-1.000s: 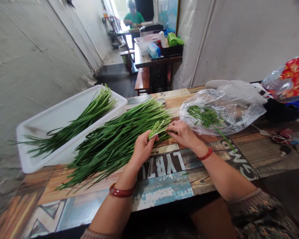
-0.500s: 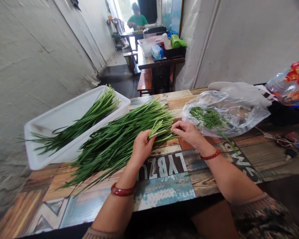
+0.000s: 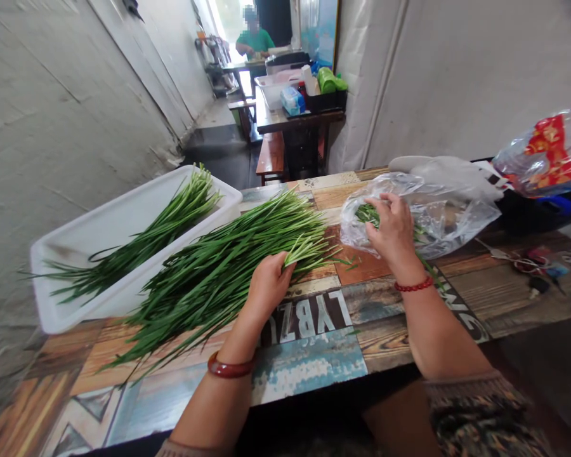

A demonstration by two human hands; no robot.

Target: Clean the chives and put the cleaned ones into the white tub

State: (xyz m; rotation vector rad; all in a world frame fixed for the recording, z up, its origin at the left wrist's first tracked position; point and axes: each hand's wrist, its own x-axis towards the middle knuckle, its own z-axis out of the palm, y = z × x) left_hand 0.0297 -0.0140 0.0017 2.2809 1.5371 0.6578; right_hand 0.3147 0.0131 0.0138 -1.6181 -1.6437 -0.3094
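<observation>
My left hand (image 3: 269,279) is closed around a small bunch of garlic chives (image 3: 301,251), whose pale stem ends stick out past the thumb. Beside it a large heap of garlic chives (image 3: 219,260) lies across the table, pale ends to the upper right. Over the clear plastic bag (image 3: 461,222) is my right hand (image 3: 391,230), fingers spread and curved. Green trimmings (image 3: 367,214) in the bag are partly covered by that hand. No held thing shows between its fingers.
A white plastic tub (image 3: 137,219) with more chives stands at the left. Keys (image 3: 538,284) and cables lie on the patterned table (image 3: 314,374) at right. Farther back are a second table (image 3: 295,120), a bench (image 3: 269,155) and a person in green (image 3: 255,41).
My right hand has moved from the chive ends rightward to above the plastic bag, and its fingers have spread. A few green bits now lie by the stem ends. My left hand keeps its hold.
</observation>
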